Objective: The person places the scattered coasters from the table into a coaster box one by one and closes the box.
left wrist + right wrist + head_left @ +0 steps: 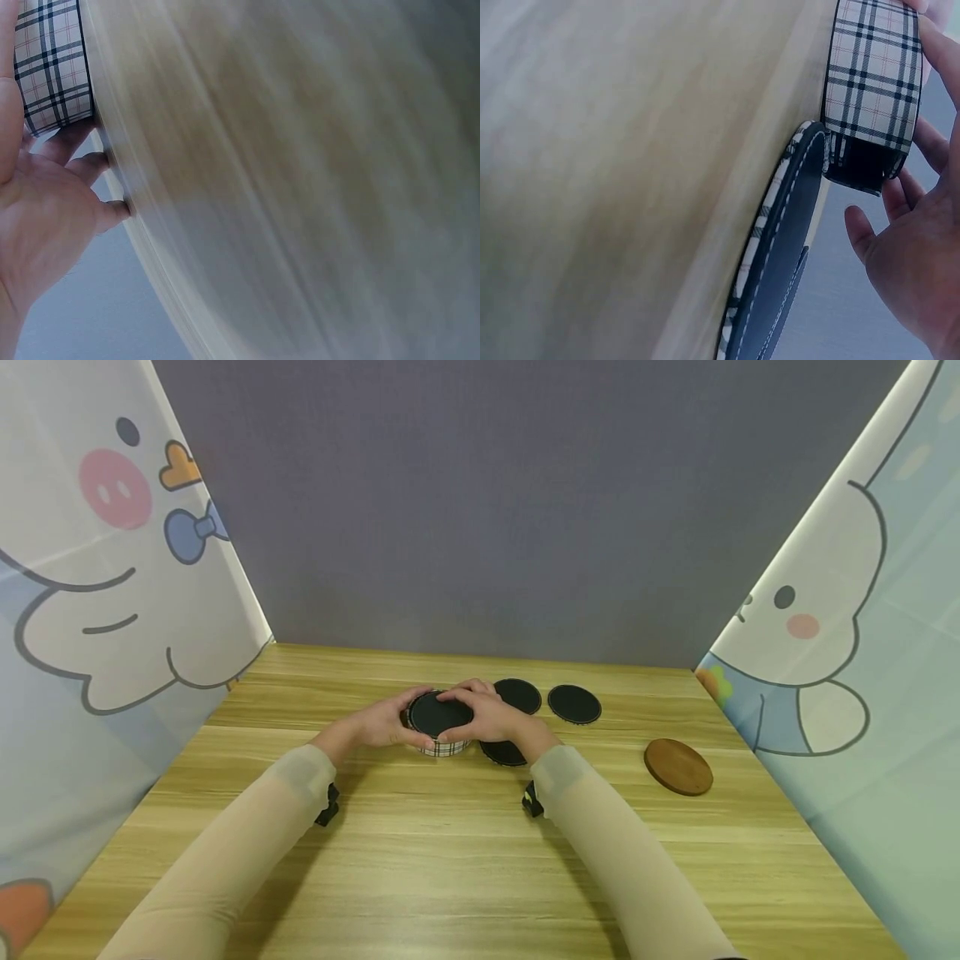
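A round coaster holder [444, 749] with a plaid side stands on the table, and a black disc with a stitched edge, like a coaster [435, 714], shows at its top. My left hand [381, 724] curves round its left side, thumb in front and fingers behind. From the right, my right hand [491, 718] spans the holder with the thumb at the front edge and fingers across the top and back. The plaid wall [54, 64] stands close to the fingers in the left wrist view. A dark cut-out [859, 163] opens in the holder's side in the right wrist view.
Just right of the holder lie two black coasters, a rear one [521, 693] and a front one [501, 754] partly under my right hand. Another coaster [574, 704] lies farther right. A brown wooden disc [678, 767] rests near the table's right side. A grey panel [480, 527] stands behind.
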{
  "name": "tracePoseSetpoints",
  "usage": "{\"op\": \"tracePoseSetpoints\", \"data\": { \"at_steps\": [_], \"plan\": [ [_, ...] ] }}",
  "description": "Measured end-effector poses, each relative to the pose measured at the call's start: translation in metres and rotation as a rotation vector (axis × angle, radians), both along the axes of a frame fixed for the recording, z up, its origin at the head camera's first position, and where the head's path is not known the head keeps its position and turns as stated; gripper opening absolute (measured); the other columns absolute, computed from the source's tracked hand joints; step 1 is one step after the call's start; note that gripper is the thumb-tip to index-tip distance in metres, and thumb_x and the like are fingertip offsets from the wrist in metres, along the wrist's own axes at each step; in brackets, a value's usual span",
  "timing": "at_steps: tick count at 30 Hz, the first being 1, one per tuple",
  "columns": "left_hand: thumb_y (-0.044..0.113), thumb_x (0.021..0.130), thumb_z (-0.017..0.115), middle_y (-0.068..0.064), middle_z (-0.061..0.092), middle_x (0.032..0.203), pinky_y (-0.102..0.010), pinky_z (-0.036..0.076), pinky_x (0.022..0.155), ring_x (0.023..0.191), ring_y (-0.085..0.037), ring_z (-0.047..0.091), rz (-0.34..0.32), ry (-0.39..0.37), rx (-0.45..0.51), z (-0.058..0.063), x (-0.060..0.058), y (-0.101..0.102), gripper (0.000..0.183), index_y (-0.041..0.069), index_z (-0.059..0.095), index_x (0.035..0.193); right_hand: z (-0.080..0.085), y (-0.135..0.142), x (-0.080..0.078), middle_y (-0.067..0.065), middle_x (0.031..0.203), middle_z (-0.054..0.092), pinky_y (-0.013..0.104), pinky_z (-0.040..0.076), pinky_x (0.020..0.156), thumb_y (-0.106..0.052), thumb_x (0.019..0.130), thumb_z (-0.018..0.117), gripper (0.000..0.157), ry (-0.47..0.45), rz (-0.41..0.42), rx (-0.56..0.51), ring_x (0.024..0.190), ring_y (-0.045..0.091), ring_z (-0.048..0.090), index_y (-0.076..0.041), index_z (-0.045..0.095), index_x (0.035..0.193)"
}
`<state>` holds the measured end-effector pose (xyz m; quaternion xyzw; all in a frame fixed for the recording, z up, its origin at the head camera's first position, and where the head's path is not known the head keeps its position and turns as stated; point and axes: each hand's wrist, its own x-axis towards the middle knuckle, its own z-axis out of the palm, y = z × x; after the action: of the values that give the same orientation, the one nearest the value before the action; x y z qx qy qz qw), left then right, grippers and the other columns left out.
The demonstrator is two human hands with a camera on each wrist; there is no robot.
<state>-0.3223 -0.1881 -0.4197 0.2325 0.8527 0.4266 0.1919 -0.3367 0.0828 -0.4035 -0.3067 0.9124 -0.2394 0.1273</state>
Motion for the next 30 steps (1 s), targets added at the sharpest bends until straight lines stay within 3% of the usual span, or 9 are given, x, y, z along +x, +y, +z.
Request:
{"op": "tracePoseSetpoints", "data": {
  "at_steps": [9,15,18,22,26,30],
  "plan": [
    [0.043,0.094,0.090,-0.024,0.042,0.169,-0.055,0.050,0.116,0.142,-0.039,0.059,0.016,-0.001,-0.019,0.001,0.000,-0.001,0.116,0.020,0.014,0.178,0.000,0.001,-0.001,0.007,0.178,0.028,0.070,0.022,0.131,-0.064,0.097,0.077,0.081,0.030,0.022,0.015,0.167,0.037,0.018,-0.032,0.049,0.166],
    [0.043,0.094,0.090,-0.024,0.042,0.169,-0.055,0.050,0.116,0.140,-0.037,0.061,0.018,-0.009,-0.030,0.000,0.000,0.001,0.116,0.022,0.013,0.178,0.003,0.013,0.005,0.008,0.173,0.037,0.067,0.022,0.132,-0.057,0.103,0.073,0.072,0.072,0.053,-0.015,0.163,0.037,0.030,-0.026,0.052,0.165],
    [0.040,0.094,0.091,-0.026,0.042,0.168,-0.057,0.047,0.118,0.142,-0.040,0.059,0.017,-0.007,-0.016,0.000,0.000,0.002,0.116,0.020,0.014,0.178,0.006,0.026,0.008,0.011,0.167,0.044,0.063,0.034,0.127,-0.046,0.108,0.070,0.060,0.086,0.045,-0.077,0.154,0.036,0.046,-0.022,0.056,0.161],
    [0.033,0.093,0.092,-0.028,0.043,0.168,-0.061,0.039,0.124,0.148,-0.045,0.053,0.025,0.008,0.009,0.000,0.001,0.003,0.115,0.016,0.017,0.178,0.008,0.047,0.009,0.017,0.156,0.054,0.051,0.055,0.106,-0.027,0.112,0.068,0.047,0.090,0.031,-0.163,0.121,0.030,0.066,-0.014,0.060,0.157],
    [0.031,0.091,0.094,-0.029,0.045,0.167,-0.063,0.035,0.127,0.150,-0.047,0.050,0.034,0.033,0.002,0.001,0.002,0.003,0.115,0.013,0.018,0.177,0.009,0.070,0.008,0.017,0.149,0.060,0.041,0.054,0.088,-0.020,0.112,0.067,0.043,0.069,0.013,-0.176,0.097,0.021,0.063,-0.010,0.063,0.154],
    [0.033,0.090,0.095,-0.029,0.046,0.166,-0.064,0.036,0.127,0.150,-0.046,0.051,0.043,0.043,-0.015,0.001,0.003,0.002,0.117,0.013,0.019,0.177,0.007,0.089,0.008,0.012,0.146,0.064,0.038,0.051,0.084,-0.023,0.112,0.067,0.039,0.046,-0.025,-0.135,0.091,0.018,0.058,-0.013,0.067,0.149]
  ]
}}
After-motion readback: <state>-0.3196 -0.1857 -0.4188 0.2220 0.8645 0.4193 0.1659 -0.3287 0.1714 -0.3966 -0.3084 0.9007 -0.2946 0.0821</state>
